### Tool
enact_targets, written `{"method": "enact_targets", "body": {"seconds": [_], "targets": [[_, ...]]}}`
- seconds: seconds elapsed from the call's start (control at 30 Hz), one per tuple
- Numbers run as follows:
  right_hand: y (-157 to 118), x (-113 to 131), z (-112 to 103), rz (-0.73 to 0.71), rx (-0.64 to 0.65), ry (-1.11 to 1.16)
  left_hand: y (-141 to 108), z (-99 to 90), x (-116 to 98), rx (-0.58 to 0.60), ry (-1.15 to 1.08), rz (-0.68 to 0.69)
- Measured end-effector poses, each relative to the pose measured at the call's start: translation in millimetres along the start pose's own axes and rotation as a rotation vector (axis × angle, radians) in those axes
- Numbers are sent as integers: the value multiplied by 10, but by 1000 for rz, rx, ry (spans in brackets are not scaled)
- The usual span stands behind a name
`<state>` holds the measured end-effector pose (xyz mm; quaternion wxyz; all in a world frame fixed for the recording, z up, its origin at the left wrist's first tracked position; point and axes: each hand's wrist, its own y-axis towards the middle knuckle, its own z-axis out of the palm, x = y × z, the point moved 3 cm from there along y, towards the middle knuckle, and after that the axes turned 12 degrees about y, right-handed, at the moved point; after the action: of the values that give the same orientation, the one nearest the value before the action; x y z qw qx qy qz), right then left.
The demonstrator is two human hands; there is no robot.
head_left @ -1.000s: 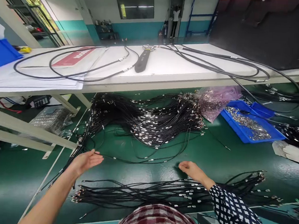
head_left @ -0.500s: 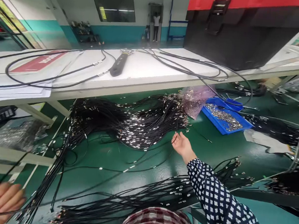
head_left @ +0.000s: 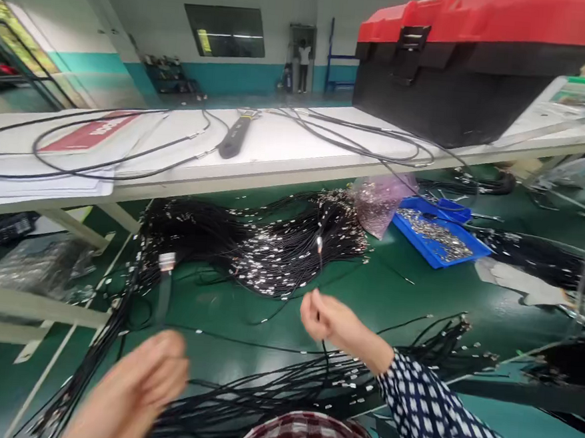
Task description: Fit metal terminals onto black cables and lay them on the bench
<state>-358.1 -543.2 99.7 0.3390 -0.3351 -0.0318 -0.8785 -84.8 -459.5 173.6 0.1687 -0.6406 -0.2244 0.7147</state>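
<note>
My left hand, blurred by motion, is closed on a black cable that stands up from the fist, a silvery connector at its tip. My right hand pinches another stretch of black cable; its metal-tipped end points up, and the rest hangs below the fingers. Whether both ends belong to one cable I cannot tell. Behind the hands lies a large bundle of black cables with shiny metal ends. Nearer me, below the right hand, is a second row of black cables on the green surface.
A white shelf crosses above the green surface. On it are an adjustable wrench, looped cables and a red-and-black toolbox. A blue tray of small metal parts and a pinkish plastic bag stand behind to the right.
My left hand has come in from the far left edge toward the middle, a cable end now upright in it. My right hand has drawn back toward me and closed on a cable.
</note>
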Motion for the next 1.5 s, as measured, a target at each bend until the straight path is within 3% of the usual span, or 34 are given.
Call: {"method": "enact_targets", "body": {"seconds": [0.07,0.13,0.23,0.37,0.5,0.57,0.7,0.93,1.13,1.5], "targets": [[-131,-278,374,124,158,-52,-31,481,-18,115,10,49],[-260,-448,605,229,278,-104,21,831,-90,163,11,148],[-384,-536,719,332,386,-195,122,1063,-176,245,11,189],[-447,-495,736,315,410,-239,142,1075,-167,259,83,184],[-439,-326,776,-45,46,-282,94,1073,-90,191,143,173],[-447,-284,817,-141,-68,-281,68,1088,-68,197,133,157],[-459,-351,861,-128,-38,-107,30,1113,-65,248,105,136],[-520,-502,847,-94,3,85,30,1144,-38,216,120,111],[-522,-538,856,-127,42,45,6,1134,3,207,128,69],[-561,-530,846,-186,-5,-148,-45,1147,9,207,92,78]]}}
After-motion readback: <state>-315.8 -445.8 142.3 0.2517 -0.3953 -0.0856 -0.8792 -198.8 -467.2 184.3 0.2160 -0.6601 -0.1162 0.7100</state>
